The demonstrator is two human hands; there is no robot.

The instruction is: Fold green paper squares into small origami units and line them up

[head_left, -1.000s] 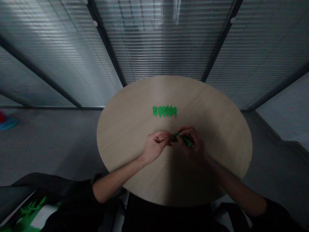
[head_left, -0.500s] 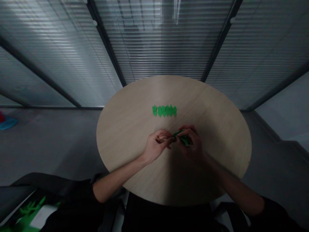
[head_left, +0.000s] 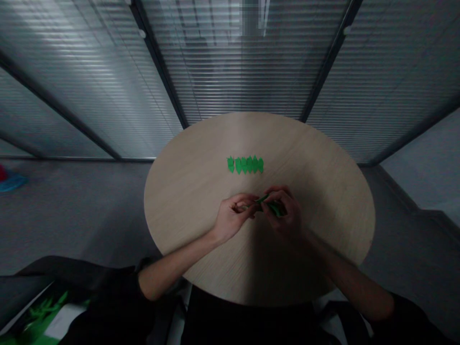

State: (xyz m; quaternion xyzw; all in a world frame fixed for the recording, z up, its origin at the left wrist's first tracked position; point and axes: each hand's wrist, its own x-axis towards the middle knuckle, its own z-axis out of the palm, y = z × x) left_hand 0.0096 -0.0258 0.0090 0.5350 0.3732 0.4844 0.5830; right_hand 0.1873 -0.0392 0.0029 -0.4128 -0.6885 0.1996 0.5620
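My left hand (head_left: 230,219) and my right hand (head_left: 290,218) meet above the near middle of the round table. Between their fingertips is a small green leaf-like piece (head_left: 275,208), mostly covered by the right fingers. The left thumb and forefinger pinch its left end, while the right hand's fingers curl round the rest. Its exact shape and any parts are too dark and hidden to make out. Just beyond the hands, several flat green leaf-shaped pieces (head_left: 249,165) lie side by side in a row, with a slight gap after the leftmost one.
The pale wooden round table (head_left: 187,191) stands against glass panels with blinds (head_left: 244,81). At lower left, a container holds green pieces (head_left: 45,311) and a white item (head_left: 64,321). A blue and red object (head_left: 10,182) lies on the floor at far left.
The fingers have shifted very slightly around the green piece, and its edge at the fingertips is turned a little differently. The row on the table is unchanged.
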